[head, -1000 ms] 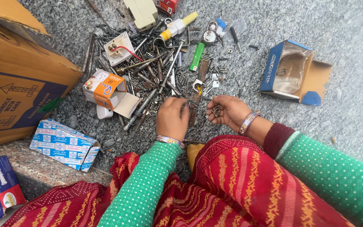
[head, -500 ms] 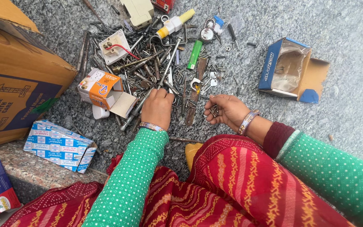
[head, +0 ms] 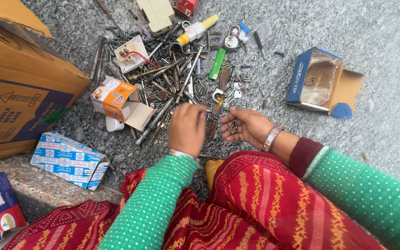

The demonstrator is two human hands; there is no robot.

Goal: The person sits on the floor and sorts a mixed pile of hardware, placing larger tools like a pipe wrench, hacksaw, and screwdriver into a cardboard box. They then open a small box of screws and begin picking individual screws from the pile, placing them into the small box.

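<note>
A large brown cardboard box stands at the left of the stone floor, an open blue box at the right. Between them lies a heap of nails and bolts. The left hand pinches a small piece at the heap's near edge; the right hand lies open, cupping small screws.

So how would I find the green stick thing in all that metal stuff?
Start at the big pile of nails and bolts on the grey floor. Near its top, below the round padlock, lies the green lighter. It is the only bright green plastic thing among the dull metal.
</note>
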